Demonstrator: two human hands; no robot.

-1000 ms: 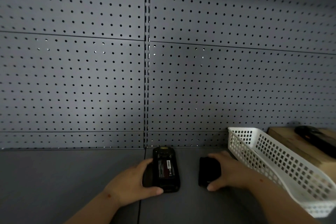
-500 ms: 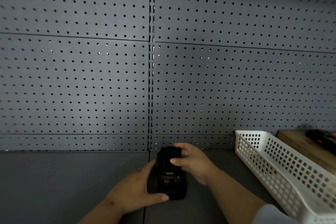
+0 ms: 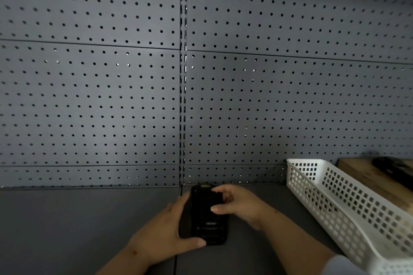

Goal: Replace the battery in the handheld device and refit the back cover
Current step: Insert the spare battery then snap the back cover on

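In view are 2 hands, the left hand [image 3: 166, 238] and the right hand [image 3: 240, 204], 1 black handheld device [image 3: 206, 221], 1 white basket [image 3: 348, 210], 1 wooden block [image 3: 366, 176], and 1 dark object [image 3: 393, 167] on that block.

The black handheld device [image 3: 206, 216] lay face down on the dark grey bench between my hands, its long axis running away from me. My left hand [image 3: 166, 232] cupped its left edge and near corner. The black back cover [image 3: 209, 203] sat over its far half under my right hand [image 3: 238, 204], pale lettering showing below it.
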